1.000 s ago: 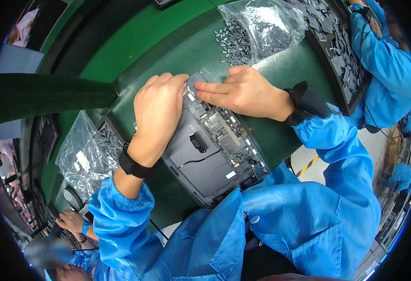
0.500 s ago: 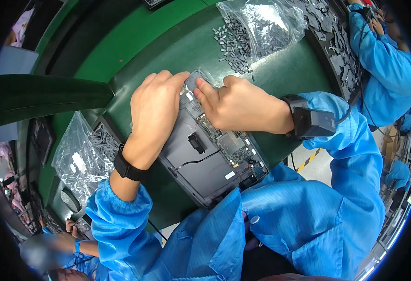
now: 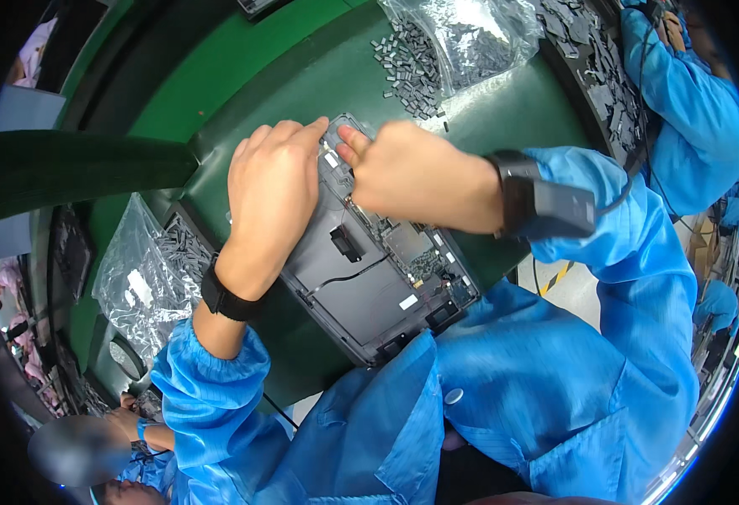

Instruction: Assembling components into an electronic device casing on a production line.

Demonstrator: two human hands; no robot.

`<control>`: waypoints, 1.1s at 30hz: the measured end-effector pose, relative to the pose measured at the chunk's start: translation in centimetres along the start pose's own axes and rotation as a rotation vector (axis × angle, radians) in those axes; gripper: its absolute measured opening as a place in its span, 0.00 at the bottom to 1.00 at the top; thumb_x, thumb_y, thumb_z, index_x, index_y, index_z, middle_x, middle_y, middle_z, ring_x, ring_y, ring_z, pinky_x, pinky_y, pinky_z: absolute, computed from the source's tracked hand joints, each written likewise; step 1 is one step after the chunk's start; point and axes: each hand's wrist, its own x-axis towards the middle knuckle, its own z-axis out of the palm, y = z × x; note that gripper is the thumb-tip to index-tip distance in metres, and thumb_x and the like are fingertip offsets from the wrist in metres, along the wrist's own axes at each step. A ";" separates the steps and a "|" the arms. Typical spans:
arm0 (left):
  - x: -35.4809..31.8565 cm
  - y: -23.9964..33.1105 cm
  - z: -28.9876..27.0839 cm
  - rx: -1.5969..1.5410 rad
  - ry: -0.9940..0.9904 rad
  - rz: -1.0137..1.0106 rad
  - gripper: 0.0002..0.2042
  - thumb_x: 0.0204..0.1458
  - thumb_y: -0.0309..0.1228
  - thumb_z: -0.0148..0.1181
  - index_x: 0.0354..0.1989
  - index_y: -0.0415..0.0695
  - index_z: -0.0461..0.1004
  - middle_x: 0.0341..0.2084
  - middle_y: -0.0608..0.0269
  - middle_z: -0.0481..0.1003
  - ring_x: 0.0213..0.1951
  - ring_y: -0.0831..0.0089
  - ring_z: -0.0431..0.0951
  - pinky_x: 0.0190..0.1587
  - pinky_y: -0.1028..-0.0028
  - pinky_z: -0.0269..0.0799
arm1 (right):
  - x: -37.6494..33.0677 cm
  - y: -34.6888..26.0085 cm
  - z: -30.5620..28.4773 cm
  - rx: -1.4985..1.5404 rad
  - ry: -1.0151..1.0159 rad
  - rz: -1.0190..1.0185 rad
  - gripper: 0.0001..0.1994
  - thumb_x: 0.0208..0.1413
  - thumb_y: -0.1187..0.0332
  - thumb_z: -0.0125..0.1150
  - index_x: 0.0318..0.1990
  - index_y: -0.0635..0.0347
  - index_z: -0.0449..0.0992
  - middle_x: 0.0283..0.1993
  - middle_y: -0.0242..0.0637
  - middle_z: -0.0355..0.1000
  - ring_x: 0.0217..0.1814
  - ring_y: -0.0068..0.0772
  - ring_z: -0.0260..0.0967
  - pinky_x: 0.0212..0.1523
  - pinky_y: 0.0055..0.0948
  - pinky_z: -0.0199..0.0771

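— Laptop base point(image 3: 369, 278), opened with its insides showing, lies flat on the green mat point(image 3: 470, 109), tilted diagonally in front of the person. How would it handle?

— Stiff and flat, I judge, moderately heavy, and fragile inside: a thin black cable and bare boards sit exposed. Best taken by its outer frame edges, never by the components.

— And around it?

— A clear bag of small grey parts point(image 3: 470, 38) lies beyond it, with loose grey pieces point(image 3: 407, 71) spilled on the mat just beside. A second clear bag point(image 3: 146, 278) lies to the left, well apart from the base. Another person in blue sleeves works at the far right.

— The hands?

— Left hand point(image 3: 273, 189) lies palm down on the upper left part of the base, fingers together and gently curled, pressing rather than gripping anything. Right hand point(image 3: 412, 172) is curled loosely at the upper corner, its fingertips meeting the left fingertips there; whether it pinches a small part I cannot tell. Both wrists carry black straps.
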 end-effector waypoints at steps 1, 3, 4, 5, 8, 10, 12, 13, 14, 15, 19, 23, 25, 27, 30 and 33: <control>-0.6 0.4 -0.1 -0.055 0.085 0.003 0.14 0.48 0.22 0.58 0.45 0.42 0.78 0.36 0.57 0.76 0.42 0.57 0.74 0.47 0.64 0.68 | 0.0 1.0 -0.3 0.065 -0.066 -0.046 0.06 0.44 0.73 0.60 0.30 0.63 0.80 0.33 0.44 0.78 0.24 0.38 0.74 0.24 0.33 0.71; -2.5 0.4 -0.4 -0.305 0.145 -0.129 0.20 0.50 0.21 0.56 0.54 0.40 0.70 0.52 0.53 0.71 0.56 0.57 0.67 0.63 0.63 0.56 | -0.8 3.0 0.9 0.173 0.037 0.003 0.10 0.44 0.74 0.60 0.36 0.62 0.79 0.41 0.45 0.77 0.29 0.38 0.75 0.27 0.33 0.73; -4.5 0.8 -0.3 -0.519 0.241 -0.248 0.23 0.51 0.21 0.55 0.58 0.40 0.66 0.57 0.53 0.66 0.60 0.58 0.63 0.65 0.65 0.53 | -1.9 3.5 1.7 0.290 0.129 0.053 0.15 0.44 0.74 0.59 0.43 0.61 0.78 0.49 0.45 0.75 0.33 0.38 0.76 0.31 0.33 0.74; -6.8 1.2 -0.1 -0.735 0.342 -0.367 0.26 0.53 0.21 0.54 0.62 0.39 0.61 0.62 0.53 0.62 0.65 0.60 0.59 0.67 0.66 0.50 | -3.4 2.5 2.2 0.395 0.140 0.183 0.22 0.48 0.75 0.59 0.55 0.57 0.72 0.62 0.44 0.66 0.49 0.43 0.73 0.46 0.33 0.74; -13.5 5.6 -0.6 -1.186 0.374 -0.810 0.30 0.57 0.22 0.52 0.68 0.38 0.50 0.67 0.53 0.52 0.70 0.63 0.49 0.69 0.64 0.43 | -8.3 -2.8 1.9 1.102 0.343 0.647 0.26 0.60 0.73 0.53 0.66 0.61 0.60 0.67 0.46 0.60 0.64 0.40 0.63 0.63 0.35 0.62; -15.6 7.2 -0.6 -1.392 0.388 -0.999 0.31 0.59 0.25 0.53 0.69 0.39 0.48 0.66 0.55 0.55 0.68 0.65 0.53 0.68 0.63 0.46 | -10.0 -7.1 1.9 1.625 0.363 0.741 0.29 0.63 0.73 0.50 0.70 0.65 0.50 0.72 0.45 0.52 0.71 0.35 0.52 0.69 0.34 0.52; -15.2 6.8 -1.0 -1.459 0.344 -1.070 0.30 0.59 0.26 0.54 0.68 0.39 0.50 0.65 0.55 0.57 0.66 0.67 0.57 0.67 0.63 0.49 | -10.5 -8.6 1.5 1.684 0.309 0.719 0.32 0.63 0.75 0.49 0.71 0.69 0.42 0.76 0.45 0.41 0.78 0.33 0.36 0.73 0.33 0.40; -14.7 6.4 -1.2 -1.524 0.278 -1.140 0.28 0.59 0.27 0.54 0.67 0.40 0.53 0.63 0.56 0.60 0.64 0.68 0.60 0.65 0.63 0.52 | -10.6 -8.7 1.7 1.672 0.310 0.704 0.32 0.63 0.75 0.49 0.71 0.69 0.42 0.76 0.45 0.41 0.78 0.33 0.36 0.73 0.33 0.40; -14.5 5.4 -1.0 -1.508 0.130 -1.052 0.23 0.60 0.30 0.55 0.62 0.40 0.60 0.57 0.58 0.67 0.56 0.72 0.68 0.60 0.65 0.61 | -10.5 -8.6 2.1 1.862 0.396 0.737 0.32 0.62 0.76 0.49 0.71 0.69 0.43 0.76 0.45 0.41 0.78 0.34 0.36 0.73 0.33 0.40; -14.8 4.9 -0.2 -1.507 0.162 -1.038 0.23 0.60 0.30 0.55 0.62 0.40 0.60 0.57 0.58 0.67 0.56 0.72 0.68 0.60 0.65 0.61 | -10.2 -8.6 2.5 2.055 0.481 0.759 0.32 0.61 0.77 0.49 0.71 0.68 0.43 0.76 0.45 0.41 0.78 0.35 0.36 0.73 0.33 0.40; -13.0 4.6 0.9 -1.727 0.178 -0.865 0.20 0.62 0.30 0.54 0.59 0.36 0.63 0.52 0.61 0.72 0.52 0.72 0.71 0.57 0.71 0.65 | -10.5 -7.5 1.5 2.012 0.587 0.767 0.35 0.59 0.76 0.52 0.72 0.63 0.42 0.75 0.46 0.43 0.77 0.38 0.40 0.73 0.36 0.42; -7.4 4.9 1.1 -1.862 0.487 -0.675 0.17 0.62 0.31 0.54 0.57 0.37 0.65 0.51 0.60 0.72 0.53 0.70 0.71 0.58 0.68 0.65 | -9.9 -5.6 -1.2 2.059 1.040 1.003 0.33 0.64 0.68 0.48 0.72 0.60 0.40 0.72 0.44 0.49 0.72 0.42 0.50 0.69 0.43 0.52; -4.4 4.9 1.1 -1.926 0.609 -0.579 0.17 0.62 0.31 0.53 0.56 0.37 0.64 0.52 0.60 0.71 0.54 0.70 0.70 0.59 0.66 0.64 | -7.0 -4.5 -2.0 2.202 0.964 0.920 0.32 0.65 0.69 0.45 0.72 0.60 0.38 0.70 0.45 0.53 0.70 0.41 0.54 0.68 0.44 0.55; -2.2 3.5 0.7 -1.930 0.710 -0.536 0.17 0.63 0.32 0.51 0.57 0.37 0.63 0.54 0.60 0.69 0.55 0.69 0.69 0.61 0.65 0.62 | -2.9 -2.9 -1.5 2.025 1.055 0.858 0.31 0.64 0.71 0.44 0.71 0.60 0.39 0.69 0.44 0.54 0.69 0.40 0.56 0.66 0.42 0.59; -0.7 1.2 -0.6 -2.024 0.598 -0.602 0.25 0.62 0.38 0.54 0.60 0.35 0.58 0.59 0.49 0.63 0.61 0.59 0.64 0.65 0.59 0.58 | 2.2 4.6 0.2 1.915 1.094 0.763 0.21 0.62 0.76 0.44 0.63 0.60 0.59 0.57 0.38 0.68 0.58 0.34 0.66 0.57 0.38 0.69; -2.7 1.1 -1.4 -1.947 0.512 -0.678 0.24 0.61 0.34 0.53 0.62 0.35 0.57 0.59 0.44 0.62 0.61 0.56 0.64 0.65 0.57 0.61 | 8.6 11.6 1.2 1.791 0.896 0.720 0.18 0.61 0.75 0.45 0.59 0.60 0.63 0.55 0.36 0.70 0.54 0.31 0.68 0.55 0.35 0.69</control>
